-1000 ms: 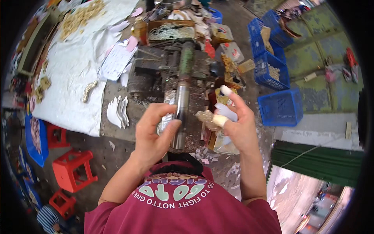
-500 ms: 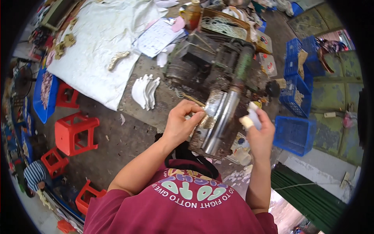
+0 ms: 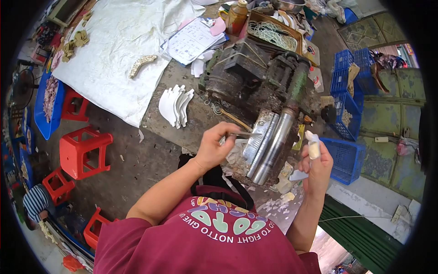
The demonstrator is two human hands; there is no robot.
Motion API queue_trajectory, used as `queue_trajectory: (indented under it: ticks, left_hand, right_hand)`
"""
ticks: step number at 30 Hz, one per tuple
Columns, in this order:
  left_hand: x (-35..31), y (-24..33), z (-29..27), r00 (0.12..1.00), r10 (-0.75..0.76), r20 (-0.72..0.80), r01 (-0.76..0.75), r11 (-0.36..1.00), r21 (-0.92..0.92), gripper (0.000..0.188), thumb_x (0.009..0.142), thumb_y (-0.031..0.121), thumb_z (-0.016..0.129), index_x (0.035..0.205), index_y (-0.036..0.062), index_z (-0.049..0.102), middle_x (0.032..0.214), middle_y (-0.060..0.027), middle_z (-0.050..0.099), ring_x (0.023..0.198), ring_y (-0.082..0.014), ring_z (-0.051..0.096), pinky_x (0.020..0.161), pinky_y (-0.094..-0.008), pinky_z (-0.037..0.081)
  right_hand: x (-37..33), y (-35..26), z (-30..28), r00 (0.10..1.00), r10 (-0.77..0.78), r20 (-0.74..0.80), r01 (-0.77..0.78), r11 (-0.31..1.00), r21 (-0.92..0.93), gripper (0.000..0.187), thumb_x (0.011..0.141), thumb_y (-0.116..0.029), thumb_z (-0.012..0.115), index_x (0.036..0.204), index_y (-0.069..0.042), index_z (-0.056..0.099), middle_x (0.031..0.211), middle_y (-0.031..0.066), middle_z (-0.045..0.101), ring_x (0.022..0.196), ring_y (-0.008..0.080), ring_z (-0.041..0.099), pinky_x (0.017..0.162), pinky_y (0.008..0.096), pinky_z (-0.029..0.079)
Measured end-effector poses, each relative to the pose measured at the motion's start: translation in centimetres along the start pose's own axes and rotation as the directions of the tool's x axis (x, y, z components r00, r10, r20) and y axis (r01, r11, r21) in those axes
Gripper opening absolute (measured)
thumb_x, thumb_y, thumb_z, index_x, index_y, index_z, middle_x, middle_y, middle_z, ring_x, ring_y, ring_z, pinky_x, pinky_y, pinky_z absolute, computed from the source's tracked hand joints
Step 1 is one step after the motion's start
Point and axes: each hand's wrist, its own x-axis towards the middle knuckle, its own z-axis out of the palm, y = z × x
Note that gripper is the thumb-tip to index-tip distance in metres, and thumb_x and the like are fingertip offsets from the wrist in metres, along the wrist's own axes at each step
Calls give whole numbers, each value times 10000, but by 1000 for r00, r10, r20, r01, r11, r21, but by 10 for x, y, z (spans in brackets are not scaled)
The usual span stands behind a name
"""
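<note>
My left hand [image 3: 216, 145] is closed, thumb against fingers, on a thin grey strip-like piece [image 3: 246, 134] seen nearly edge-on; its kind is unclear. It points over the flat metal plate [image 3: 256, 137] of a machine, beside a shiny metal roller [image 3: 275, 148] and a narrower ridged rod. To the right of the roller, my right hand [image 3: 318, 163] is raised, with yellowish and white wrapping on its fingers. A flat white piece [image 3: 299, 176] sticks out below its fingers, gripped low in the hand. Crumpled white scraps lie just beneath my left hand.
Stacked white curved pieces [image 3: 175, 106] lie left of the dark motor [image 3: 232, 75]. A gold glittery curved piece [image 3: 142, 65] rests on a white sheet [image 3: 109, 50]. Papers [image 3: 191, 40] lie behind. Blue crates [image 3: 344, 160] stand right, red stools [image 3: 84, 150] left.
My left hand has drawn back slightly from the plate; the gold glittery piece seen there before no longer shows as such. My right hand has moved right and turned, the white piece now lower.
</note>
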Motion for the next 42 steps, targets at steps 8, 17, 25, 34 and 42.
queue_trajectory:
  ticks: [8,17,25,34,42]
  left_hand:
    - [40,-63,-127,595,-800,-76,355,346,-868,277,878,166,431,1034,-61,460,930,-213,606,880,-374,633,815,-475,530]
    - [-7,-83,-151,329,-944,28,586,181,-790,842,851,629,488,1260,-102,396,1074,-278,575,920,-413,610,787,-519,523]
    - [-41,-5,-86,628,-768,-125,721,635,-279,286,881,305,623,873,21,592,678,-58,619,629,-161,629,570,-296,519]
    - [24,123,31,958,163,234,-168,986,4,89,801,31,664,885,1,653,787,-39,608,720,-103,583,603,-254,447]
    - [8,97,23,996,-27,-90,43,984,176,182,775,26,701,947,4,647,795,-41,595,711,-97,569,641,-229,457]
  right_hand:
    - [-2,7,16,996,42,77,-56,982,180,472,956,-407,487,1096,40,553,785,19,511,576,56,438,532,235,361]
    - [-2,9,6,996,1,86,-3,1000,26,428,860,-128,574,1243,59,529,938,41,596,736,83,539,639,221,427]
    - [-9,-12,-2,986,86,146,-55,977,-206,421,772,80,633,1188,32,586,958,94,678,822,90,618,730,217,498]
    - [-25,-23,14,956,25,294,47,971,-234,215,808,26,645,1022,26,638,869,55,673,758,78,608,675,210,498]
    - [6,-1,-17,954,116,277,3,918,-396,206,810,32,634,1012,26,592,807,64,666,696,79,605,606,222,478]
